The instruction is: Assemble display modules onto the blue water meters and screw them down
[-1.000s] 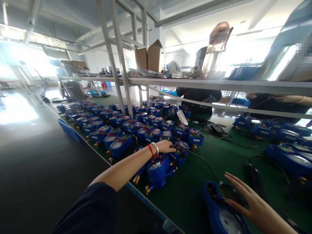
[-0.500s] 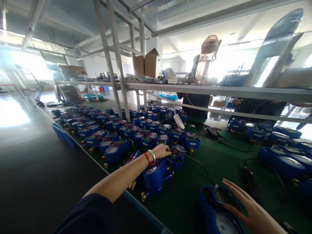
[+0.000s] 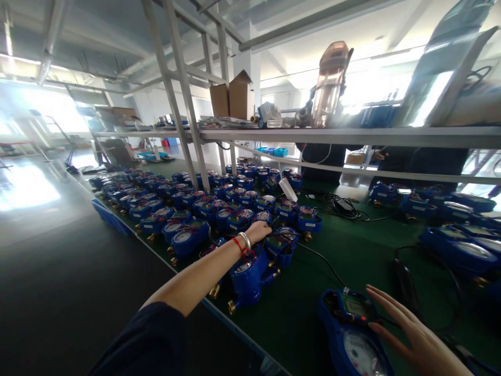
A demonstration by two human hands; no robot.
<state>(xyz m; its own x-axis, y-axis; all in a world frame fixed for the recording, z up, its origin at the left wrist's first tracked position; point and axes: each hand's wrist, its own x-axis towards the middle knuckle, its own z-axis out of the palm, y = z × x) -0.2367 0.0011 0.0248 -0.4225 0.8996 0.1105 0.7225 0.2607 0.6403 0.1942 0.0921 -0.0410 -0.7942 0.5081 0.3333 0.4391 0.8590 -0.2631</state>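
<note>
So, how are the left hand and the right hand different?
The left hand is curled in and seems to pinch a dark thing, but the right hand is opened out. The left hand has a silver bangle and red string at its wrist; the right hand shows neither. The left hand is among many meters, while the right hand is beside one blue meter. Both are bare, with no gloves.

Blown-out windows point(image 3: 64, 112) far left of my left hand point(image 3: 258, 231), glare on the floor point(image 3: 33, 180), dim bench point(image 3: 295, 292) beneath it, stretched frame edges
</note>
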